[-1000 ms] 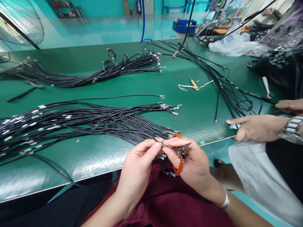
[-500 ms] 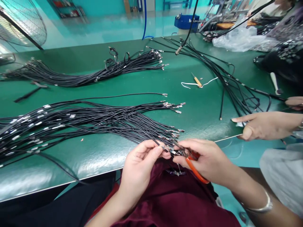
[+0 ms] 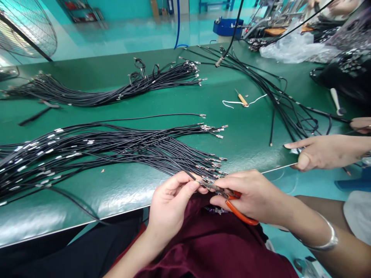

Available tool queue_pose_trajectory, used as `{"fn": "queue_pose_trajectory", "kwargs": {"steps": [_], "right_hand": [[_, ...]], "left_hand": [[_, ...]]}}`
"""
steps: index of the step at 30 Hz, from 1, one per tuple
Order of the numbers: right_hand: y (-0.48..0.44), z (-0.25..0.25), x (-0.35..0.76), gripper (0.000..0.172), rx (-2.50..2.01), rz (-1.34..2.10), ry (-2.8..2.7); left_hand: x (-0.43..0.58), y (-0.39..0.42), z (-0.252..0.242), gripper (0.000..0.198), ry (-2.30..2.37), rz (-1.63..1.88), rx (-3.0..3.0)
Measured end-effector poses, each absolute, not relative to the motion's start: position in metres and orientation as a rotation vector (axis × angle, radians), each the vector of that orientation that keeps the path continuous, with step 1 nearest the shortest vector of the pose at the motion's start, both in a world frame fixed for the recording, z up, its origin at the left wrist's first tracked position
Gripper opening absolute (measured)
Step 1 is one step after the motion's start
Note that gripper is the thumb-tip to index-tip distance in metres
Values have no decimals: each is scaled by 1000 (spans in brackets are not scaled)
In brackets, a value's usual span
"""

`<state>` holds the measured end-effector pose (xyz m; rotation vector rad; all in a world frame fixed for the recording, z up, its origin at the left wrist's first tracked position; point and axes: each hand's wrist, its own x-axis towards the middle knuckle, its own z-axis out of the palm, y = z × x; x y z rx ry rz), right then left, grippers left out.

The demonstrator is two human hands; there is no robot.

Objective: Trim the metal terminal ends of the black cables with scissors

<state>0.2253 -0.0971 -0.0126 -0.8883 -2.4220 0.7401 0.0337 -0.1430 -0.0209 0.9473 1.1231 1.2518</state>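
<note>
My left hand (image 3: 174, 200) is closed, pinching the end of a thin black cable (image 3: 181, 166) between thumb and finger. Orange-handled pliers (image 3: 242, 213) are gripped in my right hand (image 3: 249, 195). Their narrow jaws reach to the cable tip at my left fingertips, where the fingers partly hide the contact. Just behind both hands lie many black cables (image 3: 121, 144) with metal terminals at their right ends and white labels towards the left.
Another cable bundle (image 3: 95, 96) lies farther back on the green table (image 3: 145, 106). A wooden-handled awl (image 3: 242, 100) rests beside white string. On the right, a co-worker's hand (image 3: 327, 152) holds a thin cord near loose black cables (image 3: 261, 83). A dark cable (image 3: 232, 40) hangs overhead.
The pliers' jaws have closed together and come in line with the cable tip at my left fingers. My left hand has hardly moved. The co-worker's grey-clad leg has shifted right.
</note>
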Motion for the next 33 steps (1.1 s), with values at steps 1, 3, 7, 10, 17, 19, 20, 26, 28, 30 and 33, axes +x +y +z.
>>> {"fn": "queue_pose_trajectory", "kwargs": {"steps": [1, 3, 7, 10, 17, 19, 20, 26, 28, 30, 33], "right_hand": [[-97, -12, 225, 21, -887, 746, -2425], [-98, -11, 224, 21, -893, 768, -2425], [-99, -10, 225, 19, -894, 857, -2411], [-99, -10, 225, 19, -888, 935, -2397], [-99, -12, 222, 18, -893, 897, -2391], [-99, -13, 221, 18, -886, 805, -2417], [-99, -13, 221, 18, -882, 759, -2436], [-99, -12, 221, 18, -880, 620, -2486], [-99, -12, 221, 19, -878, 599, -2492], [-98, -13, 220, 22, -874, 596, -2502], [-99, -15, 219, 27, -870, 620, -2501]], "left_hand": [[34, -143, -21, 13, 1123, 1253, 956], [34, -143, -20, 14, 1108, 1261, 968], [35, -143, -20, 15, 1036, 1295, 970], [35, -144, -23, 16, 994, 1324, 969], [38, -142, -25, 14, 1045, 1397, 988], [40, -143, -25, 12, 1085, 1427, 991], [41, -143, -24, 11, 1109, 1442, 987], [46, -145, -26, 9, 1199, 1480, 962], [46, -145, -28, 9, 1212, 1483, 969], [46, -145, -29, 9, 1227, 1487, 975], [47, -146, -30, 8, 1224, 1493, 985]]}}
